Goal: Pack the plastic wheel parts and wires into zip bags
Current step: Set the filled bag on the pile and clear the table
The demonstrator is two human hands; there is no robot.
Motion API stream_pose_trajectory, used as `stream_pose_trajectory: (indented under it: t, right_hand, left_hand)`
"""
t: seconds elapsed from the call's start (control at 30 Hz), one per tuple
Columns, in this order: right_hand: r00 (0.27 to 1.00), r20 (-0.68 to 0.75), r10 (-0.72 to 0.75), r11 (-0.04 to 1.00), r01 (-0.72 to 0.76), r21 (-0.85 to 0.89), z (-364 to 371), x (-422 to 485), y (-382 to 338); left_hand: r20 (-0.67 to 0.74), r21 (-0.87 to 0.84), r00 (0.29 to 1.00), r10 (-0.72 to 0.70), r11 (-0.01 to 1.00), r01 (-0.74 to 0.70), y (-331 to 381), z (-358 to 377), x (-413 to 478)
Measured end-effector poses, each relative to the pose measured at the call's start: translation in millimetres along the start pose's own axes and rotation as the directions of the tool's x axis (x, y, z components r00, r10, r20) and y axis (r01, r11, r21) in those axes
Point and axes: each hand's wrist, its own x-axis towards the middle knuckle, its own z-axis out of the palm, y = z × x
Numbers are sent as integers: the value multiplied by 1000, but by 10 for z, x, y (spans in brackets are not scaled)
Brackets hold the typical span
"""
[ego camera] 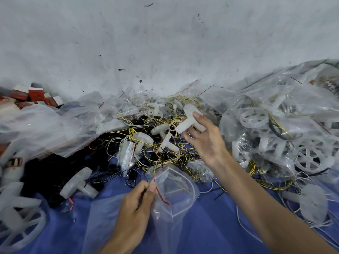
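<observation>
White wheel part in right hand's grip.

Blue cloth between forearms free; tangled wires and bag heap crowd far side.

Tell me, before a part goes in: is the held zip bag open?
Open: the left hand pinches the zip bag by its red strip, and the mouth gapes.

Small packing workshop: heaped plastic wheels, wires (scuffed wall behind).
</observation>
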Motion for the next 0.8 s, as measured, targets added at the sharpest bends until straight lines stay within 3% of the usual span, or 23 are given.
stream_pose_trajectory:
  t: [0.13,0.3,0.43,0.53,0.63,0.73,0.8]
  right_hand:
    - [990,101,93,978,-110,176,6,-118,-5]
    - [911,311,270,919,-341,200,81,-383,-47]
    - [867,342,363,917,-397,32,76,-541,-54]
    - [869,321,376,924,-377,-59,29,-607,-28]
    - [832,390,396,918,-357,-170,-37,-666,-36]
    - [794,440,419,870,-213,-445,-105,-710,-91]
    - [795,404,452,746,-89,-660,-147,-774,-108]
  left_hand:
    - [-43,-49,999,-26,999,23,17,4,22]
    - [-100,-86,995,-23,996,14,77,15,12]
    - [-114,-80,993,-10,997,1,132,4,-7]
    - [-126,-85,992,-6,996,-5,170,-4,-11]
    - [-137,-101,991,-1,995,-13,183,-11,-5]
    - [-148,-144,989,-6,989,-16,212,3,3]
    - [-149,-179,989,-18,984,-9,243,21,24]
